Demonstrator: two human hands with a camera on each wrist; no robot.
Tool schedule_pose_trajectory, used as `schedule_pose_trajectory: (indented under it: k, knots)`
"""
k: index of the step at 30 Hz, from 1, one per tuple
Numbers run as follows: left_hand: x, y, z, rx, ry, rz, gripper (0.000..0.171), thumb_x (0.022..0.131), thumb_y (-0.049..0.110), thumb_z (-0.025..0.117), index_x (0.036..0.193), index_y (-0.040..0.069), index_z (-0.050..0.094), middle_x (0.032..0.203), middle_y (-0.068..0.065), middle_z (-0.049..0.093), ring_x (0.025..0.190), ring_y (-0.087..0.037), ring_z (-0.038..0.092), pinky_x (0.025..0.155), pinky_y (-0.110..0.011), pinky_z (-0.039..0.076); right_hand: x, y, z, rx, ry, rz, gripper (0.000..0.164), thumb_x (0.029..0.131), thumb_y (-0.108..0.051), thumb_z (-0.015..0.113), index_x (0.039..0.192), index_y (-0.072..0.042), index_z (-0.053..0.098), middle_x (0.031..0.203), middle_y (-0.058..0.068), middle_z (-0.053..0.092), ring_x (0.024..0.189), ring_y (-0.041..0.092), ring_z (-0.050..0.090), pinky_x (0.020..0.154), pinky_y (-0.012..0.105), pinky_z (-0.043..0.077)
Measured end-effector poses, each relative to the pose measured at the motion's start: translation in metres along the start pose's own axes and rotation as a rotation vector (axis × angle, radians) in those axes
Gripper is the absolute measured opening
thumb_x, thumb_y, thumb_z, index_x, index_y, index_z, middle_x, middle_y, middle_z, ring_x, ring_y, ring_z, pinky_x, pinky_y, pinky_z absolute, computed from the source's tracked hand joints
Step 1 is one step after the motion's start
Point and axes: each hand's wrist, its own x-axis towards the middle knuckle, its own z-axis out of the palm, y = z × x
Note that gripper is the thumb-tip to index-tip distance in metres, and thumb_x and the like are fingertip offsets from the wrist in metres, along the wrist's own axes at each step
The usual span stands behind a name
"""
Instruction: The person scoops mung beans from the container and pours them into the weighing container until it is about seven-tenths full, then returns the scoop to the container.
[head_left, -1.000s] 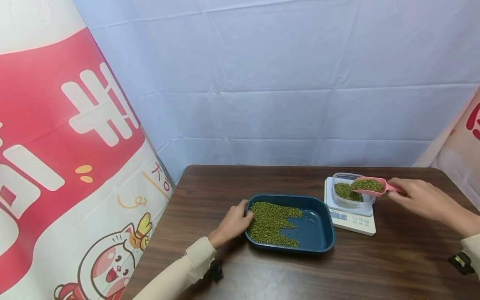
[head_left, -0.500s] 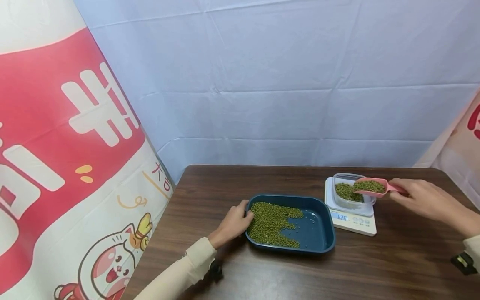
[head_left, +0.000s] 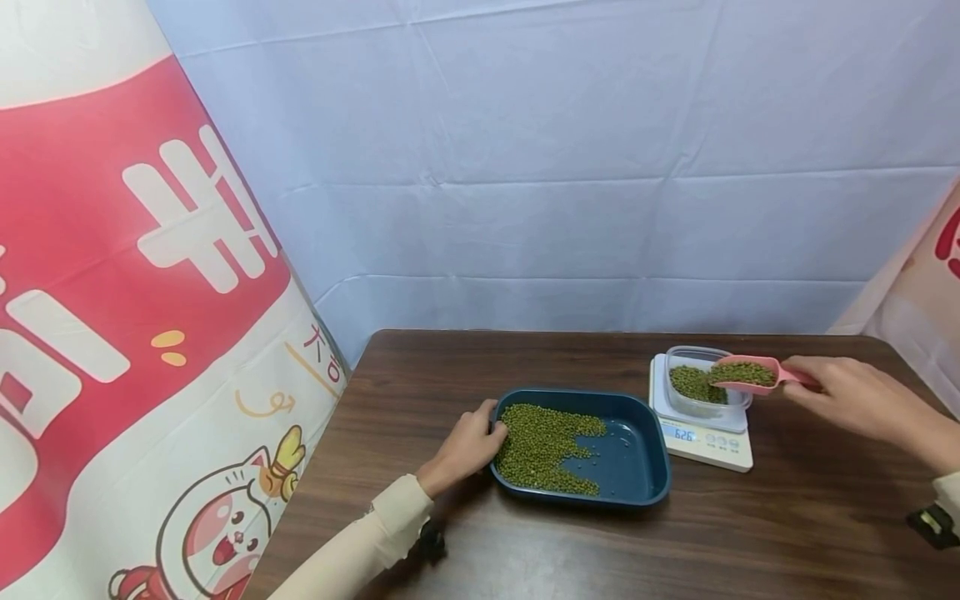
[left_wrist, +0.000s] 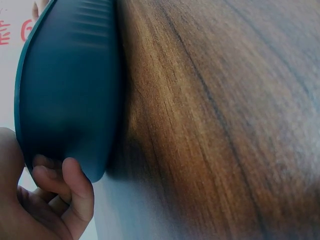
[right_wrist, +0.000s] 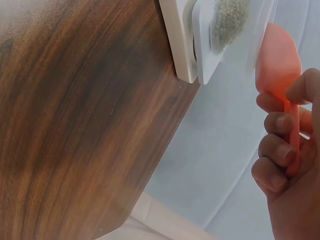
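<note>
At the left end of a dark blue tray [head_left: 633, 467], my left hand [head_left: 465, 442] grips the rim. Green mung beans [head_left: 540, 450] cover the tray's left part. My right hand [head_left: 851, 392] holds a pink scoop [head_left: 780, 373] by its handle; beans [head_left: 746, 372] fill its bowl. The scoop's tip overhangs a clear plastic container [head_left: 693, 408] with beans [head_left: 692, 383] inside, standing on a white kitchen scale [head_left: 705, 446] with a lit display [head_left: 681, 433]. In the left wrist view the fingers [left_wrist: 80, 187] curl by the tray's outer wall. The right wrist view shows the scoop's underside [right_wrist: 280, 60].
Everything stands on a brown wooden table [head_left: 427, 375], with the scale near its back right. A pale cloth backdrop [head_left: 525, 233] hangs behind, and a printed red and white banner [head_left: 112, 333] flanks the left side.
The right hand and scoop have shifted slightly right. The digits on the scale's display have changed over the last second. The left hand and tray stay where they were.
</note>
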Motion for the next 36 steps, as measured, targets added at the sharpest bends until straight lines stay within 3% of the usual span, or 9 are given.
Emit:
schedule_pose_trajectory:
  k: [7,15,27,36]
  knots:
    - [0.0007,-0.0004,0.0006,0.003,0.004,-0.001,0.046,0.1,0.025,0.043,0.144,0.012,0.04,0.052,-0.003,0.056,0.032,-0.018,0.052,0.03,-0.03,0.048,0.0003,-0.0006,-0.0016,-0.002,-0.004,-0.002,0.038,0.086,-0.025,0.069,0.106,0.006,0.064,0.076,0.002,0.058,0.063,0.017,0.046,0.054,0.039,0.043]
    - [0.0018,-0.0022,0.001,0.007,0.003,-0.002,0.047,0.1,0.025,0.043,0.145,0.01,0.039,0.052,-0.003,0.055,0.032,-0.017,0.052,0.03,-0.03,0.048,0.0008,-0.0025,-0.0045,-0.006,-0.031,0.01,0.037,0.087,-0.026,0.067,0.107,0.005,0.064,0.075,0.001,0.055,0.064,0.017,0.046,0.053,0.037,0.041]
    - [0.0012,0.0,-0.0002,0.001,0.006,0.005,0.047,0.099,0.024,0.044,0.144,0.01,0.04,0.053,-0.003,0.056,0.033,-0.016,0.051,0.03,-0.03,0.048,0.0008,-0.0044,-0.0077,-0.023,-0.007,-0.01,0.015,0.086,-0.024,0.067,0.091,-0.011,0.064,0.066,-0.005,0.044,0.059,0.013,0.039,0.051,0.031,0.031]
    - [0.0003,0.002,-0.0006,-0.001,0.008,0.006,0.046,0.099,0.023,0.044,0.143,0.01,0.041,0.053,-0.003,0.057,0.034,-0.018,0.053,0.03,-0.03,0.048,0.0021,-0.0058,-0.0092,-0.024,-0.012,-0.02,0.013,0.088,-0.025,0.066,0.086,-0.013,0.061,0.064,-0.005,0.039,0.056,0.012,0.036,0.05,0.03,0.029]
